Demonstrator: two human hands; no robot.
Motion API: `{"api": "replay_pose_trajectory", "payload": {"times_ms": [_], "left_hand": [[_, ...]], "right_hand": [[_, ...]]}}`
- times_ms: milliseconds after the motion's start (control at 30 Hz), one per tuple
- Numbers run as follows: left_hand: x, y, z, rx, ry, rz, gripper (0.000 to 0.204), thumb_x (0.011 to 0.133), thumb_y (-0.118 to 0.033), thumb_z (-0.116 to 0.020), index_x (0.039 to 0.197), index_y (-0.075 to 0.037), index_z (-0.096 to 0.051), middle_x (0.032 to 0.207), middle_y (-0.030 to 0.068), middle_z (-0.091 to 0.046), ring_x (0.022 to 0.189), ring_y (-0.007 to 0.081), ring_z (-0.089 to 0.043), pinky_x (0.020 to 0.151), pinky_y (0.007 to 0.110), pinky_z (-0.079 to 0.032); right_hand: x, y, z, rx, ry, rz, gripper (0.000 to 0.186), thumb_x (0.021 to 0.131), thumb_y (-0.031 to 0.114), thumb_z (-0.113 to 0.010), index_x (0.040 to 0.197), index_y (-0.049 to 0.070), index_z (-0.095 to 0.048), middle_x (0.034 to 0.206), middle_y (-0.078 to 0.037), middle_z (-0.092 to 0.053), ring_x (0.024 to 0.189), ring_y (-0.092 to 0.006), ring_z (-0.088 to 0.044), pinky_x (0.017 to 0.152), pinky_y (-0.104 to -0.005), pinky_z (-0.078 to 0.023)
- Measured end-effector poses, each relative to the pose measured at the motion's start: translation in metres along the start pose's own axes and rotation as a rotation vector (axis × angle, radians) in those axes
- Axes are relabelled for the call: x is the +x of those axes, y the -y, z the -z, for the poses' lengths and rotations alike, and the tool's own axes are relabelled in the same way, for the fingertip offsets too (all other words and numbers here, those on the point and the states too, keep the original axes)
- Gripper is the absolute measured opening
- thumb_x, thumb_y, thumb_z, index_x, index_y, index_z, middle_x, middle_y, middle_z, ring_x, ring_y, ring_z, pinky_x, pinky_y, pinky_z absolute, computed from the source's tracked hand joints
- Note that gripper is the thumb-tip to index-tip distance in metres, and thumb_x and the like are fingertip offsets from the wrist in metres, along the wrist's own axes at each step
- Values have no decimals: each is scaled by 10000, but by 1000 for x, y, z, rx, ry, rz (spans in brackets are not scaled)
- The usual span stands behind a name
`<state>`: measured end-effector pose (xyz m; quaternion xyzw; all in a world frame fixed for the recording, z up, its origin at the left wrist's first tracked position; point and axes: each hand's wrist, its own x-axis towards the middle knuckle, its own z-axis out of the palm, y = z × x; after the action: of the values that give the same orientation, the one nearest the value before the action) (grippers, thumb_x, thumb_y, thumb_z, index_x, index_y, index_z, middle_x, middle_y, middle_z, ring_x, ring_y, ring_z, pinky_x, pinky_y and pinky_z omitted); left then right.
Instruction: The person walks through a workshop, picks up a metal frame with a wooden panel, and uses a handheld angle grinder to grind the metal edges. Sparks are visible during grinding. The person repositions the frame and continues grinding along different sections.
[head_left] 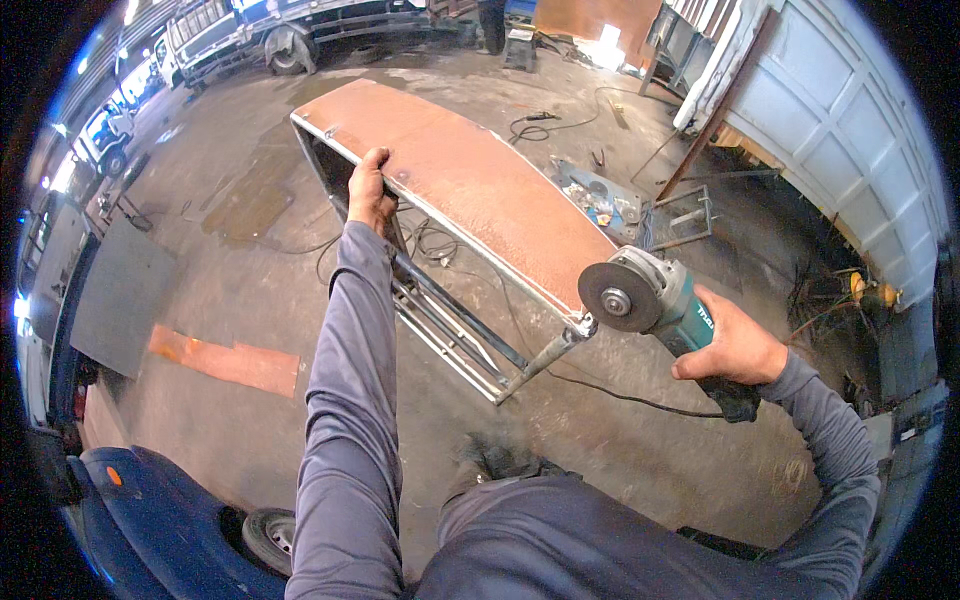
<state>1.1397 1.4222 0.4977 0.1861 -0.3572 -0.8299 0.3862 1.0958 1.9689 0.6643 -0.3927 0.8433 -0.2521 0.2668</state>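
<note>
My right hand (pixel 738 342) is wrapped round the green body of an angle grinder (pixel 682 318). Its dark round disc (pixel 612 290) faces the near right corner of a reddish-brown metal sheet (pixel 440 170); whether the two touch I cannot tell. That sheet lies as a top on a metal frame (pixel 450 310) with legs and lower bars. At the sheet's left edge my left hand (pixel 370 190) grips the frame's rim, thumb on top, the fingers below mostly hidden. A pale line runs along the sheet's edge near the disc.
On the floor at left lies a reddish-brown strip (pixel 230 360). A blue car (pixel 160 520) stands at lower left, a truck (pixel 290 40) at the back. Cables (pixel 435 245) trail under the frame. Metal pieces (pixel 600 195) lie beyond it, and a light-blue panel wall (pixel 850 100) rises at right.
</note>
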Motion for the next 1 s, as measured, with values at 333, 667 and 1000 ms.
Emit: {"api": "replay_pose_trajectory", "payload": {"times_ms": [333,667,1000], "left_hand": [[-12,-1,1,-24,64,-10,177,868,-191,-691,993,-74,-650,912,58,-654,791,227,-654,683,401,-574],[-18,-3,-2,-33,67,-38,213,845,-176,-703,995,-38,-644,900,72,-658,763,236,-669,658,393,-589],[-18,-1,-5,-92,82,-47,182,856,-147,-687,990,-38,-633,891,80,-656,760,249,-684,638,424,-599]], "right_hand": [[2,11,-5,-66,2,-23,796,623,285,-875,1284,-13,-546,1108,-139,-637,1011,-247,-611,925,-353,-499],[0,22,-8,-91,-14,-70,797,634,285,-874,1295,-14,-541,1101,-152,-640,1009,-255,-620,927,-357,-501],[-2,19,-8,-114,-12,-70,793,640,296,-871,1299,-3,-547,1114,-160,-647,1020,-267,-622,930,-368,-496]]}}
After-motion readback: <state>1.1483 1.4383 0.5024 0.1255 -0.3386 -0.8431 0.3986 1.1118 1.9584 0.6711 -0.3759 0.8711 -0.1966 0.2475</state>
